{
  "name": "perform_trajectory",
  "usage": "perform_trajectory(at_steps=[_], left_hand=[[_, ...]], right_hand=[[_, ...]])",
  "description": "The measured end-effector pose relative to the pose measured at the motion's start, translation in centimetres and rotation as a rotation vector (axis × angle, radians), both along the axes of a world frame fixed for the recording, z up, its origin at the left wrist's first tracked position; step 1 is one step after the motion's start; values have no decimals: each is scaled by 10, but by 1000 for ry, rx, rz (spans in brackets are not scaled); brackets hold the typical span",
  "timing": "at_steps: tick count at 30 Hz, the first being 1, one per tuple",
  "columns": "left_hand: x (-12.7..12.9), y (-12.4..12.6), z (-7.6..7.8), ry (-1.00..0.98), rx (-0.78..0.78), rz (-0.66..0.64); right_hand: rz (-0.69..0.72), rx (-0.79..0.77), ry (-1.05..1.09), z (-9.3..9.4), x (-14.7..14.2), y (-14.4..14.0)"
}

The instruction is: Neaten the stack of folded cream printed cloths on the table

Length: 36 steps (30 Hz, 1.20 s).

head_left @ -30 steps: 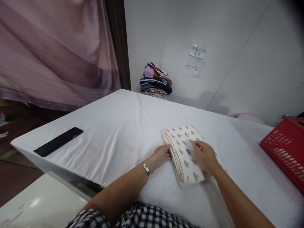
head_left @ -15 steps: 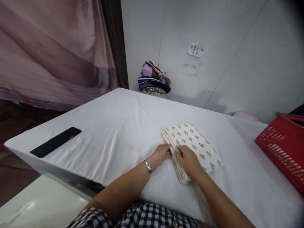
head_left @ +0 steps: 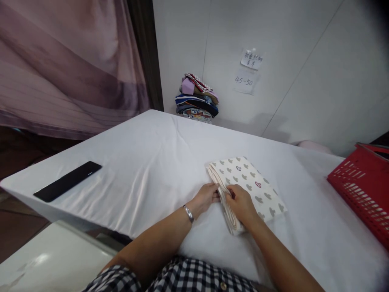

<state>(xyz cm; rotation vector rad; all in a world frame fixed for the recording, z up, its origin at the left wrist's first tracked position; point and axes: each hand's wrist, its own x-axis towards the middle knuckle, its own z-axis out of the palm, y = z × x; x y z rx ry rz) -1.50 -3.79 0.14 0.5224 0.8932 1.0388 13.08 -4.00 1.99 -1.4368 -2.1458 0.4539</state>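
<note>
Left hand [head_left: 206,196] and right hand [head_left: 241,202] gripping, apparently, folded patterned cloth [head_left: 247,184], white table [head_left: 146,162]

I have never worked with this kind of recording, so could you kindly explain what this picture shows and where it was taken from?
The picture comes from a camera worn on a person's head, looking forward and down at their own bare hands. The left hand and right hand both touch the near edge of a folded cloth printed with small grey shapes, lying on a table under a white cover. A flat black object lies far left, a red basket at the right edge, and a pile of clothes sits by the wall.
</note>
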Motion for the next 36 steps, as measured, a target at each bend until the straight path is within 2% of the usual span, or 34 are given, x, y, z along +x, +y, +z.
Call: perform_trajectory(at_steps=[11,19,23,25,31,36], left_hand=[[2,-2,7,90,22,-1],[2,-2,-12,521,221,200],[-2,-9,-9,858,348,262],[-3,-10,-5,956,379,224],[0,0,-4,994,317,82],[-3,6,-8,930,247,81]], right_hand=[[-90,38,186,1,2,-2],[-116,-26,305,-6,2,-1],[-114,-25,341,-8,3,-1],[-109,-19,342,-9,4,-1],[-107,-8,344,-10,4,0],[-96,6,311,-12,4,0]])
